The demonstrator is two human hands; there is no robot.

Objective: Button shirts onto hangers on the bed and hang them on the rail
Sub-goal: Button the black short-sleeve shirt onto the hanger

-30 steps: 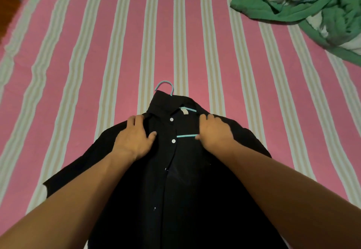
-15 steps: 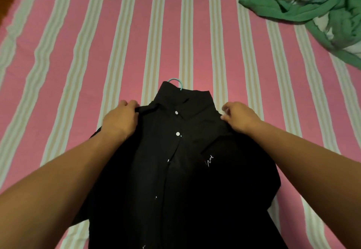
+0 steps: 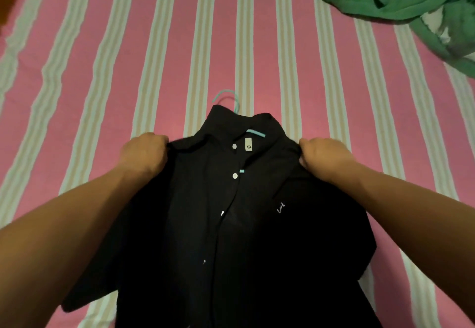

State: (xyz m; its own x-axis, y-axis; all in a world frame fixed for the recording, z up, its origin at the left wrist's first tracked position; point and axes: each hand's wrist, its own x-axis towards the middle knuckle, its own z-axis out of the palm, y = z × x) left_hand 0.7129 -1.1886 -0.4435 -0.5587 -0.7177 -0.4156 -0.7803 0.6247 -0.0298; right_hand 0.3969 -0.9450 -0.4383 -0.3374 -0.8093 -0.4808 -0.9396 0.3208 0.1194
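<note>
While the pink-and-pale striped bed [image 3: 102, 83] fills the view and a crumpled green cloth [image 3: 401, 1] lies at its far right corner, the black shirt [image 3: 231, 237] lies front-up in the middle near the person, collar pointing away. The left hand [image 3: 145, 154] grips one shoulder of the shirt and the right hand [image 3: 325, 158] grips the other — fingers curled into the fabric on both. A teal hanger [image 3: 230, 97] sits inside the shirt, its hook poking out past the collar, with two white buttons [image 3: 234, 161] showing on the placket just below — the collar gapes open there.
</note>
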